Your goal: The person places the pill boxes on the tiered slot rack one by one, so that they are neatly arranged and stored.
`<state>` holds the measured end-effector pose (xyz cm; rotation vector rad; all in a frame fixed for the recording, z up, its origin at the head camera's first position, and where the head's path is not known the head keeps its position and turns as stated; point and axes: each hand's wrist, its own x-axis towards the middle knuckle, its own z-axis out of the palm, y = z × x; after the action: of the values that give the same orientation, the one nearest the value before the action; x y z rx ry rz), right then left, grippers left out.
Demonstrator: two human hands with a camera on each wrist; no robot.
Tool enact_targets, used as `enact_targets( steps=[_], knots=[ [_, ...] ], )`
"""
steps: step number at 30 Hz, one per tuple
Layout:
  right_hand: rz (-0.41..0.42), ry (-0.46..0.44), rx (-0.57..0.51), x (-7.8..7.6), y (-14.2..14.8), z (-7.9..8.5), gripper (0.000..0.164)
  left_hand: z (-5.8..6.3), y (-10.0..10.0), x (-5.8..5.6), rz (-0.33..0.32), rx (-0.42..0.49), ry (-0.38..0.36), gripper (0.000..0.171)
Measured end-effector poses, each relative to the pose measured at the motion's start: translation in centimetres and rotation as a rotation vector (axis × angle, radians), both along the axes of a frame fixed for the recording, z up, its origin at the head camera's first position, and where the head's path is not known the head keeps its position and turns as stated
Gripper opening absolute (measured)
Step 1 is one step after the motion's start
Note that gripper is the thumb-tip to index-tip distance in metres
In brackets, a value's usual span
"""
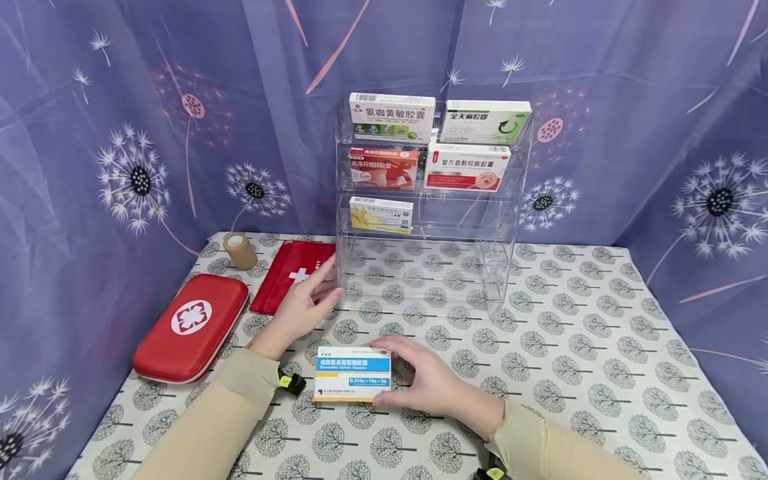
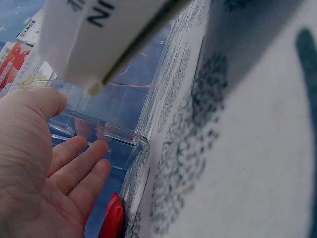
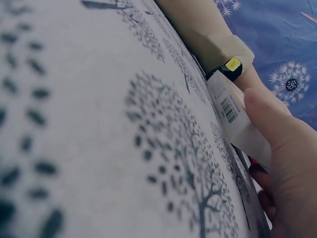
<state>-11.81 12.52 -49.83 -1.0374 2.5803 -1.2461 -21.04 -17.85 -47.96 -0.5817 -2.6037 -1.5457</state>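
Note:
My right hand [image 1: 429, 377] pinches a blue, white and orange medicine box [image 1: 353, 375] by its right end, low over the tablecloth. In the right wrist view, the thumb lies along the box's barcoded end [image 3: 230, 109], and its other fingers are partly hidden. My left hand [image 1: 306, 303] is at the lower left side of a clear acrylic display rack [image 1: 420, 303], its fingers loosely extended in the left wrist view. Whether they touch the rack I cannot tell. Medicine boxes stand on its upper tiers, among them a white-green box [image 1: 391, 119] and a yellow-white box [image 1: 381, 215].
Left of the rack lie a red pouch [image 1: 279, 283] with a white cross and a red hard case [image 1: 192, 327]. A tan bandage roll [image 1: 240, 250] stands behind them. A purple dandelion curtain [image 1: 252, 120] hangs around the tree-print tablecloth [image 1: 576, 353].

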Motion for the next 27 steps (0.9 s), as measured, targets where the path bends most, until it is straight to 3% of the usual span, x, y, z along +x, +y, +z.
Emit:
enact_targets(
  steps=[4,9,16,22,27],
  knots=[
    [-0.022,0.019,-0.078,-0.1,0.0,-0.2,0.085,0.0,0.0,0.0,0.001,0.003,-0.004,0.079],
    [-0.02,-0.026,-0.201,0.0,-0.2,0.0,0.073,0.1,0.1,0.0,0.002,-0.006,-0.012,0.079],
    [-0.118,0.103,-0.117,0.4,-0.4,1.3,0.058,0.1,0.1,0.0,0.01,-0.035,0.006,0.079],
    [-0.123,0.099,-0.138,0.6,-0.5,2.5,0.038,0.1,0.0,0.0,0.009,-0.036,0.007,0.079],
    [-0.12,0.115,-0.192,0.2,0.0,3.4,0.034,0.1,-0.1,-0.1,0.01,-0.04,0.006,0.08]
  ],
)
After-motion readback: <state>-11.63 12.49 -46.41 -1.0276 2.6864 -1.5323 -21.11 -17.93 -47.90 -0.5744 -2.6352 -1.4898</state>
